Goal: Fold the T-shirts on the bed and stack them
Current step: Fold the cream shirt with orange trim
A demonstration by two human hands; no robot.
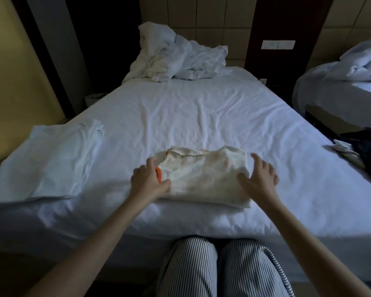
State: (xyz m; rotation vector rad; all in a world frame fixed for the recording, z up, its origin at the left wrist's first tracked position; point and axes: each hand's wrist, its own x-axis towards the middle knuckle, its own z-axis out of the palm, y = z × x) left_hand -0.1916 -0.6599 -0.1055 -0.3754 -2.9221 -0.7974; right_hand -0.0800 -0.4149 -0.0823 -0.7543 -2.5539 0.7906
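Shirt (pixel 204 176) is lying folded near the bed (pixel 201 108) edge because I am squaring it: my left hand (pixel 148 181) is gripping its left side, my right hand (pixel 259 179), fingers spread, is steadying the right, probably bound for the pile (pixel 58 155).

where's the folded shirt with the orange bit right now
Head view: the folded T-shirt lies centre, near the foot of the bed, between the left hand and right hand, right of the white pile.

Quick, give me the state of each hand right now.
Left hand: curled, grips the folded T-shirt by its left edge.
Right hand: open, thumb touching the shirt's right edge.
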